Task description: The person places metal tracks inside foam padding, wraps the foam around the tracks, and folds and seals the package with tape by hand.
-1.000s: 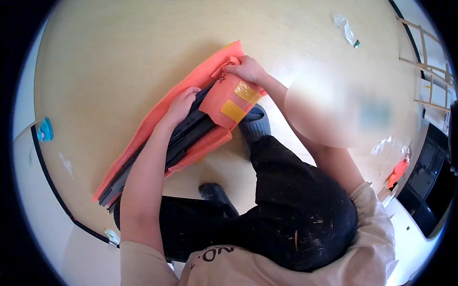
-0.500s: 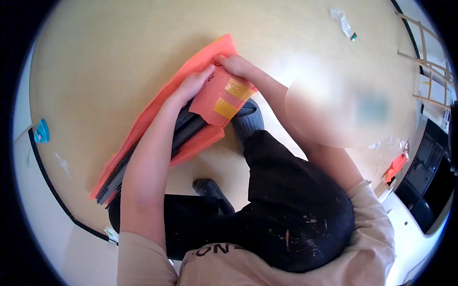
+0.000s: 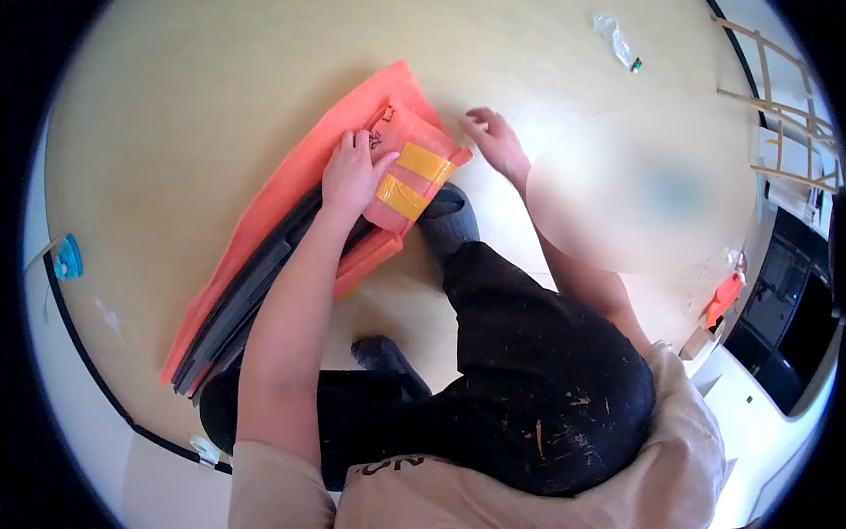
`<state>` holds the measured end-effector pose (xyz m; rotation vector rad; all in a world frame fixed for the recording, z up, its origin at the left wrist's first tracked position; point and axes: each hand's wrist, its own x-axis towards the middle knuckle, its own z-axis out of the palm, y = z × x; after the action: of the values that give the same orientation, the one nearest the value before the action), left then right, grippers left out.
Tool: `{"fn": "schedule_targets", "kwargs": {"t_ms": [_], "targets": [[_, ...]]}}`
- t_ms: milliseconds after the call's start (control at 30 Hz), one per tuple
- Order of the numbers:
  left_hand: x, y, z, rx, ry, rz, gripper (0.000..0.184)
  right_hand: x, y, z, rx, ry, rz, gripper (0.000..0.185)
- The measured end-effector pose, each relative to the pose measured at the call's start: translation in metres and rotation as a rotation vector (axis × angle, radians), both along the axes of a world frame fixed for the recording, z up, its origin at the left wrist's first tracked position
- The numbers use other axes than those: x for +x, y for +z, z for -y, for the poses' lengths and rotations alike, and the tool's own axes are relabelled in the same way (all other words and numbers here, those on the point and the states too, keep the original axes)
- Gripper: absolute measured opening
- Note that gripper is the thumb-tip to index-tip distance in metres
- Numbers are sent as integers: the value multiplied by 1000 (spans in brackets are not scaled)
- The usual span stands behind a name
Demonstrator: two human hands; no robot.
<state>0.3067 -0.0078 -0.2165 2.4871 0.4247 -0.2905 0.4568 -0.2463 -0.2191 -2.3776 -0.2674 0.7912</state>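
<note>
A long bundle of dark parts (image 3: 286, 251), seemingly black plastic strips, lies diagonally on the floor in a sheet of orange-pink foam wrap (image 3: 256, 225). At its upper end, a foam flap (image 3: 419, 137) is folded over the parts; it bears dark handwriting and two strips of yellow tape (image 3: 401, 196). My left hand (image 3: 352, 172) rests on the flap with fingers and thumb spread, pressing on it near the writing. Off to the right of the foam, my right hand (image 3: 495, 141) is in the air, its fingers loosely bent and apart, holding nothing.
My shoe (image 3: 449, 220) is close beside the taped end. A crumpled clear plastic wrapper (image 3: 614, 40) lies on the floor at upper right, with a wooden frame (image 3: 775, 110) beyond. A blue object (image 3: 68, 257) is at the left wall. An orange scrap (image 3: 724, 298) lies at right.
My right hand has let go of the foam flap and moved right, away from it. My left hand has shifted down and flattened onto the flap, which lies lower over the bundle.
</note>
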Motion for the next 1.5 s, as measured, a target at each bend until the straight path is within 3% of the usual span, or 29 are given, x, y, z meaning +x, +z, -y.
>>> {"fn": "schedule_targets", "kwargs": {"t_ms": [33, 100, 167, 233, 300, 333, 367, 400, 433, 500, 633, 733, 767, 833, 900, 967, 1100, 1167, 1200, 1233, 1300, 1333, 1433, 1500], "targets": [[0, -1, 1, 37, 15, 11, 55, -19, 1, -1, 207, -209, -363, 62], [-5, 6, 4, 85, 2, 21, 53, -61, -12, -11, 339, -290, -364, 64], [-5, 20, -7, 144, 0, 29, 52, -37, -34, -5, 204, -62, -169, 64], [-17, 47, -33, 257, -218, 132, 51, -15, 30, -33, -261, 388, 210, 67], [-29, 65, -43, 224, -199, 230, 47, 5, 61, -61, 20, 534, 484, 74], [-34, 78, -39, 172, -239, 242, 46, 15, 68, -78, 39, 547, 489, 74], [-44, 92, -32, 124, -274, 242, 45, 19, 72, -99, 35, 730, 642, 74], [-46, 137, -12, -8, -297, 230, 42, 15, 71, -126, 54, 912, 792, 74], [-64, 132, 12, 31, -361, 303, 43, 12, 65, -147, 117, 929, 781, 74], [-96, 113, 64, 227, -487, 166, 69, 10, 53, -180, 80, 1215, 734, 77], [-105, 57, 68, 433, -413, 115, 65, -5, 29, -218, -272, 1427, 342, 42], [-102, 15, 30, 404, -463, 245, 64, -9, 27, -190, -94, 1526, 510, 26], [-104, 4, 20, 342, -525, 320, 65, -19, 29, -175, -115, 1549, 499, 26], [-101, -3, -4, 253, -549, 337, 71, -30, 36, -150, 170, 1437, 707, 31], [-101, -6, -4, 6, -524, 254, 79, -42, 30, -135, 181, 1381, 734, 32], [-98, 1, 4, 10, -512, 252, 78, -47, 32, -121, 211, 1319, 777, 34], [-107, -7, 6, 198, -560, 274, 80, -49, 37, -116, 293, 1251, 772, 45], [-124, -4, 16, 599, -386, 519, 84, -53, 38, -108, 291, 1266, 733, 49], [-129, -4, 15, 651, -324, 655, 91, -52, 33, -104, 268, 1279, 725, 50], [-128, 13, 9, 671, -320, 629, 91, -48, 31, -101, 302, 1286, 722, 50], [-128, 59, -3, 455, -19, 51, 111, -49, 29, -103, 281, 1336, 706, 48], [-128, 44, -2, 344, 119, -44, 125, -48, 31, -109, 294, 1351, 670, 48], [-132, 32, 9, 311, 80, -136, 123, -48, 55, -136, 266, 1442, 640, 47], [-136, 29, 12, 355, 95, -100, 119, -51, 83, -175, -194, 1697, 386, 50]]}}
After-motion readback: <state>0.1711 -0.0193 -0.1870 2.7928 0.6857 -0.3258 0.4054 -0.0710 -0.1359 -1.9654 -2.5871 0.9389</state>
